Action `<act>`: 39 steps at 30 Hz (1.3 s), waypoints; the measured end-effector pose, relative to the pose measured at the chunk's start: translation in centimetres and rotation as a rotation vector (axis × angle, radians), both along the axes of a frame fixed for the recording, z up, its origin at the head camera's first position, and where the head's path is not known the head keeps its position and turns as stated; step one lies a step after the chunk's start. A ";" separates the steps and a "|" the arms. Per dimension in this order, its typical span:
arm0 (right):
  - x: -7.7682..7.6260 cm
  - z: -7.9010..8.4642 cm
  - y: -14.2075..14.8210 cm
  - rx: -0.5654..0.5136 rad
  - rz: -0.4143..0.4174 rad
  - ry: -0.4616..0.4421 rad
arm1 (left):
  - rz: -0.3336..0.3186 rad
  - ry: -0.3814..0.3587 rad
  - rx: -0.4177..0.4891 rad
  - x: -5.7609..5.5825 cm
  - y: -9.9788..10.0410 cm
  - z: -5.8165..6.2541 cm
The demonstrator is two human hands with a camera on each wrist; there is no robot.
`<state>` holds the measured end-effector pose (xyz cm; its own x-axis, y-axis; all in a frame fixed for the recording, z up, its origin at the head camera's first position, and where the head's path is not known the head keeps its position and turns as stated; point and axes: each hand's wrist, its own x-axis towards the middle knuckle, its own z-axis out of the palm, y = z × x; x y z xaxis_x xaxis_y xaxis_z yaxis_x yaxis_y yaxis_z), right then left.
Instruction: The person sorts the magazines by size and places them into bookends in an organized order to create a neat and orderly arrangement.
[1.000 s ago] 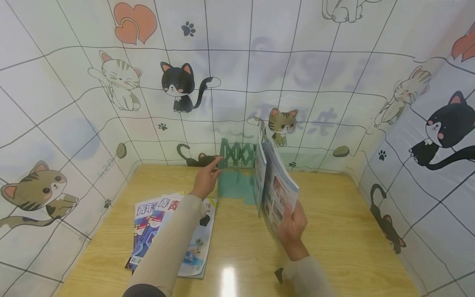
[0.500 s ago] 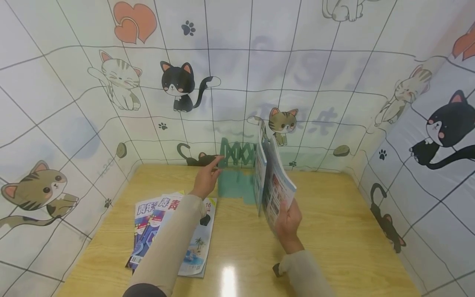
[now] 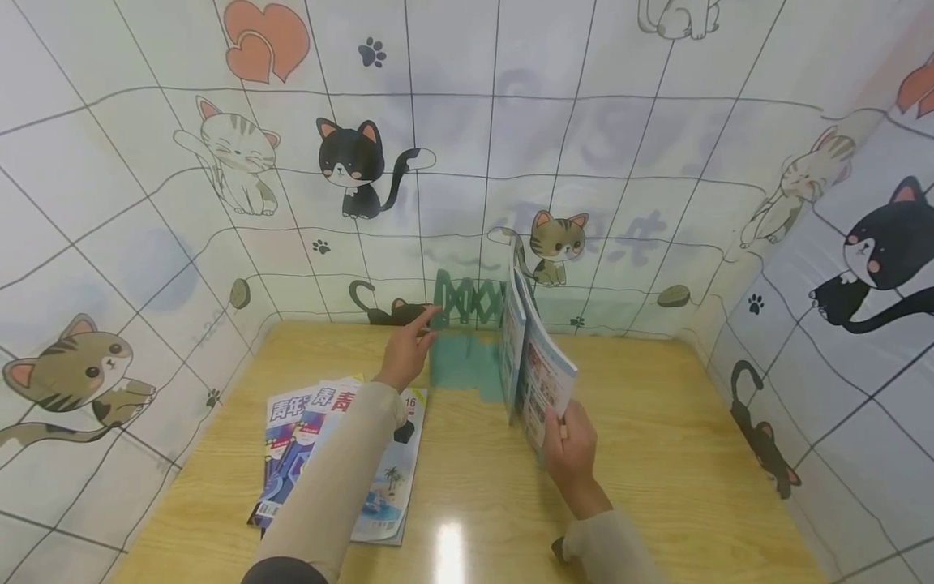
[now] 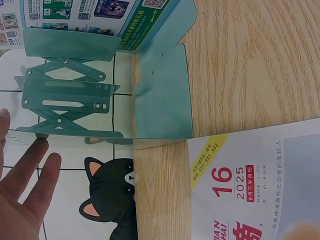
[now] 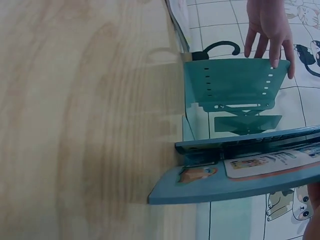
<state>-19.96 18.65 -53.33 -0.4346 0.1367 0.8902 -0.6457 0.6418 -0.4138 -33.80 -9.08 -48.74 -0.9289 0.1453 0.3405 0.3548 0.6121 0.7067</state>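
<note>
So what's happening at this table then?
Someone is busy with both hands at a wooden table. Their left hand touches one end of a green folding bookend, while their right hand grips an upright magazine near the other end. More magazines lie overlapping on the person's left.

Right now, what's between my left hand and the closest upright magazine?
The green expanding rack stands between your left hand and the upright magazine, shown in the left wrist view.
</note>
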 end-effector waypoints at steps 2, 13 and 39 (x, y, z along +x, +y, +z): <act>0.2 -0.1 0.0 0.033 -0.028 0.000 | 0.000 0.004 -0.004 -0.1 0.0 0.0; 1.2 -1.1 -0.1 0.073 -0.130 -0.108 | 0.009 0.028 -0.016 -0.2 -0.1 0.1; -0.4 -0.4 -0.5 0.098 -0.172 -0.213 | 0.020 -0.006 -0.032 0.3 0.1 0.3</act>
<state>-20.35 18.17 -53.76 -0.5909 0.1420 0.7941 -0.4295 0.7779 -0.4587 -33.50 -9.02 -48.44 -0.9336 0.1378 0.3307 0.3385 0.6414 0.6885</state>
